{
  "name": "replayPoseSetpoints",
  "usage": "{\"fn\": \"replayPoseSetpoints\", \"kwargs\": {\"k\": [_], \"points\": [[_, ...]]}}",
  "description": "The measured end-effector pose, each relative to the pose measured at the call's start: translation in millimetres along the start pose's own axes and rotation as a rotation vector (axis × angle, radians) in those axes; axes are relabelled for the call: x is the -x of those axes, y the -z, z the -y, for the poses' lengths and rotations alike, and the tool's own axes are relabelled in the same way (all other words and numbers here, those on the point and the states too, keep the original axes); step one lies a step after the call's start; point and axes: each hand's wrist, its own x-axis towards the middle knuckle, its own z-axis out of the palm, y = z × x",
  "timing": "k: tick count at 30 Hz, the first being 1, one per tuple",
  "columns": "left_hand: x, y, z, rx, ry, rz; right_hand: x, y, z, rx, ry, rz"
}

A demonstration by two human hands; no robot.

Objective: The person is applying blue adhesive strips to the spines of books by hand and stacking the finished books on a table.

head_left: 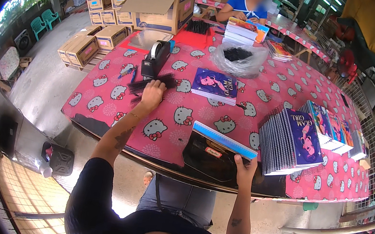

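My left hand [153, 94] reaches to the left part of the table, its fingers curled down onto a pile of black plastic binding coils [169, 81]. How many coils are between the fingers is hidden. Close to the front edge, my right hand [246, 169] grips the right end of a blue-edged notebook block [223, 140], thumb toward me. No coil can be made out along that block. Beyond it lies a spiral notebook with a purple illustrated cover [215, 85]. Right of my right hand leans a thick stack of bound notebooks [284, 142], a similar purple cover facing out.
A black tape dispenser [154, 62] stands beyond the coils, with pens [128, 71] beside it. Farther back are a clear plastic bag [239, 59] of black pieces and a large open carton [164, 8]. Across the table a person in blue [246, 8] sits behind stacked notebooks [245, 31].
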Motion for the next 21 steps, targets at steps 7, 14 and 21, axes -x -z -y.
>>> {"fn": "replayPoseSetpoints", "kwargs": {"k": [7, 14, 21], "points": [[-4.0, 34.7, -33.7, 0.177, -0.041, -0.067, -4.8, -53.9, 93.9, 0.79, 0.738, -0.064], [-10.9, 115.4, -96.5, 0.554, 0.255, 0.018, -46.5, -118.2, 79.4, 0.963, 0.525, 0.219], [60.6, 152.7, -190.0, 1.433, 0.448, 0.201, -49.4, -121.4, 67.7, 0.91, 0.547, 0.207]]}}
